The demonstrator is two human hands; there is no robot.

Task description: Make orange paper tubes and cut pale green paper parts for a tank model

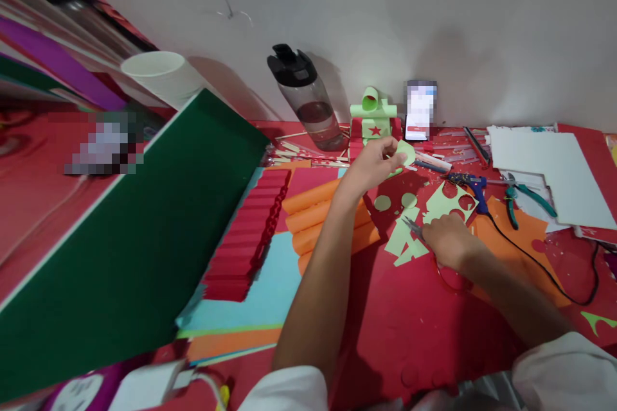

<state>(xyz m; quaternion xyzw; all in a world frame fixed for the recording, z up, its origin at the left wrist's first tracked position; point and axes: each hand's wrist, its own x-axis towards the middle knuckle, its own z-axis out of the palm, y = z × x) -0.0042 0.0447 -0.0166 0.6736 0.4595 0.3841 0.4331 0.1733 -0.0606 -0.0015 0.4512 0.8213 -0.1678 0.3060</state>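
Note:
Between the fingertips of my left hand [373, 166] is a pale green paper disc [406, 153], held above the back of the table. My right hand [449, 241] is closed on scissors [413, 227]; their blades point up and left, and a red handle loop shows below the hand. Under the blades lie pale green paper scraps [411, 250]. Two cut paper circles [382, 203] lie between my hands. Just beyond my right hand is a pale green sheet [441, 205] with round holes. A green paper model [378, 127] with a red star stands behind my left hand.
To the right lie a blue glue gun [477, 191], teal-handled pliers [511, 205] and white board [544, 154]. Orange paper rolls [308, 225] and folded red paper [245, 237] lie left. A water bottle [313, 109], phone [420, 112] and green board [159, 218] stand around.

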